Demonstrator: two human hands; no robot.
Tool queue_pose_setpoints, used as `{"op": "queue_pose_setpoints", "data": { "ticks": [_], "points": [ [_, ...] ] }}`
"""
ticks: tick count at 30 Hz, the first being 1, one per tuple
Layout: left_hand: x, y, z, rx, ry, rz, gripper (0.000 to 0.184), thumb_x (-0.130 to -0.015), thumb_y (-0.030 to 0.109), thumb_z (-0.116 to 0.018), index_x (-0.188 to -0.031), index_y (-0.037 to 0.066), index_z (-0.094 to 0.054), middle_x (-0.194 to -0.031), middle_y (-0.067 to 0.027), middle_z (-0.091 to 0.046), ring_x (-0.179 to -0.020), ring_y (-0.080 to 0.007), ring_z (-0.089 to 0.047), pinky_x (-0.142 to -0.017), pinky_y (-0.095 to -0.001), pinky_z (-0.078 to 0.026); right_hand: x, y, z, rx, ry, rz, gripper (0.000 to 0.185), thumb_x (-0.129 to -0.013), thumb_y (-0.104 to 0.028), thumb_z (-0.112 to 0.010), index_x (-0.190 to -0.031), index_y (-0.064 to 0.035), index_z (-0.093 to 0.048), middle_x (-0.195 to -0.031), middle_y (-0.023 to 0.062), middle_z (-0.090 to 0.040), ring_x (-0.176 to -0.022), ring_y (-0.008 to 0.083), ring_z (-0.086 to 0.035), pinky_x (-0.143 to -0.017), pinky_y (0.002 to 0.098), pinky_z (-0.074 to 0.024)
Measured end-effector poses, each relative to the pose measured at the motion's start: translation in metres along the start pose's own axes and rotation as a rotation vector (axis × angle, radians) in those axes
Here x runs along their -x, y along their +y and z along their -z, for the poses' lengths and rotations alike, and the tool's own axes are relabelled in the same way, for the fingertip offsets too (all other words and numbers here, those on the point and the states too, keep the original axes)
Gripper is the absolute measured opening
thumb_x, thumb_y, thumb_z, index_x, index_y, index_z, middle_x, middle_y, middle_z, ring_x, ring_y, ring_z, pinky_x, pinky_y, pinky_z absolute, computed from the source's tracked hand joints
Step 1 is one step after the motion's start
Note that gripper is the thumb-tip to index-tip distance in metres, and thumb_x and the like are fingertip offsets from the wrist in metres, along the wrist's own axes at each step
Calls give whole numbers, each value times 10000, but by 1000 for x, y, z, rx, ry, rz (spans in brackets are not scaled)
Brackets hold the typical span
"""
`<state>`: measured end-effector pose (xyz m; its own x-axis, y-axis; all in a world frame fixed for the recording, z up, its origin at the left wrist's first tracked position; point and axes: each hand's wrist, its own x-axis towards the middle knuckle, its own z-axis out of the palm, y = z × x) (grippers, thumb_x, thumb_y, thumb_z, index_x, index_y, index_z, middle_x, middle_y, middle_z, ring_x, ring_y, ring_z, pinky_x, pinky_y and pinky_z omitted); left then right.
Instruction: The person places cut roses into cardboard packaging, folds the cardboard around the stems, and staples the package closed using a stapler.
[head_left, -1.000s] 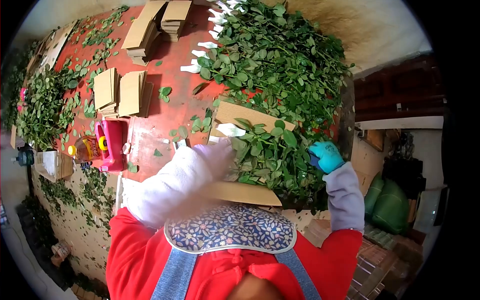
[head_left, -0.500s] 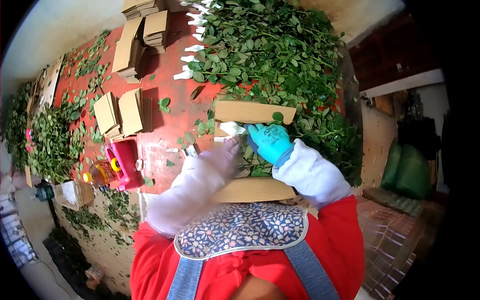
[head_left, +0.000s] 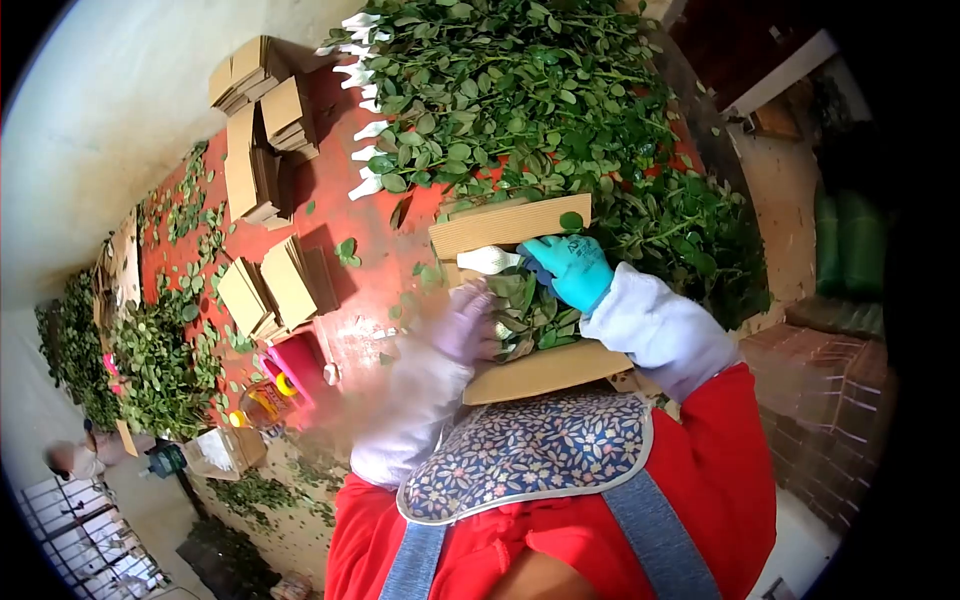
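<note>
A pale wall flanks the red worktop, far left; left hand and right hand meet leafy stems, grips unclear.

a floral apron overlies a red top.

"What sort of place is this?"

"A flower-packing workshop, by the look of it. Leafy cut stems are heaped on a broad red worktable, with white sleeves over the ends along one side."

"What else suggests packing?"

"Cardboard stacks standing on the same table. And loose leaves litter the floor beside it, like trimmings."
</note>
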<state>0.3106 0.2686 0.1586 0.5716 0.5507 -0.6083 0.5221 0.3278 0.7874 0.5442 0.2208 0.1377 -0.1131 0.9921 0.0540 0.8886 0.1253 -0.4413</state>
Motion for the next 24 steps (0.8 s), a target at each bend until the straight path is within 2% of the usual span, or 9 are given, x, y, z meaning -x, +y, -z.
{"op": "queue_pose_setpoints", "data": {
  "ticks": [1,4,5,15,18,20,21,23,24],
  "points": [
    [0,3,2,200,24,99,577,-815,142,-663,-1355,103,-463,-1349,-148,-493,-987,-285,-645,-763,-354,-575,1,-1,2,-45,33,3,289,-783,-131,-607,-1068,-165,-576,-840,37,-628,-784,253,-631,-653,417,-489],
    [12,10,18,-906,576,-653,484,-736,112,-741,-1200,111,-604,-1022,-94,-569,-825,-262,-628,-655,-354,-541,2,-1,3,118,0,39,277,-799,-121,-583,-1073,-163,-578,-846,38,-630,-785,257,-632,-661,414,-487],
    [-1,9,21,-985,687,-763,472,-716,152,-764,-1166,135,-621,-981,-64,-575,-799,-255,-621,-626,-355,-522,1,0,1,112,-26,37,278,-813,-111,-557,-1086,-163,-583,-867,41,-637,-795,254,-637,-670,412,-488],
    [-18,-2,36,-1309,485,-953,251,-645,110,-735,-878,133,-644,-936,15,-597,-738,-210,-590,-586,-370,-493,-3,11,-10,-24,-97,19,286,-801,-94,-552,-1077,-157,-593,-764,55,-635,-736,271,-645,-634,421,-488],
    [-14,-20,47,-1108,630,-969,205,-611,50,-705,-785,103,-612,-957,-11,-621,-785,-243,-603,-629,-389,-490,-7,10,-9,60,-150,-7,257,-806,-103,-557,-1055,-158,-593,-745,64,-631,-709,278,-644,-614,425,-485],
    [-6,-29,59,-879,587,-1017,119,-707,-18,-609,-809,43,-598,-1165,-122,-615,-1001,-277,-626,-910,-429,-490,-8,5,-4,81,-149,-27,230,-830,-132,-566,-1059,-140,-578,-742,74,-637,-696,279,-644,-605,431,-482],
    [-7,-47,49,-104,519,-997,96,-817,60,-580,-907,37,-604,-1148,-124,-632,-1027,-272,-622,-932,-414,-480,-9,5,-4,80,-152,-23,230,-830,-132,-566,-1059,-140,-578,-742,74,-637,-696,279,-644,-605,431,-482],
    [4,-77,65,196,412,-880,123,-967,116,-506,-920,28,-578,-1054,-132,-647,-969,-211,-609,-845,-355,-499,-7,3,-6,7,-208,-67,233,-877,-188,-564,-1095,-106,-556,-790,89,-651,-714,278,-646,-610,434,-483],
    [8,-87,68,431,360,-806,176,-899,126,-556,-753,59,-484,-865,-83,-615,-853,-196,-602,-898,-372,-474,-6,3,-6,10,-225,-52,233,-877,-188,-564,-1095,-106,-556,-790,89,-651,-714,278,-646,-610,434,-483]
  ]
}}
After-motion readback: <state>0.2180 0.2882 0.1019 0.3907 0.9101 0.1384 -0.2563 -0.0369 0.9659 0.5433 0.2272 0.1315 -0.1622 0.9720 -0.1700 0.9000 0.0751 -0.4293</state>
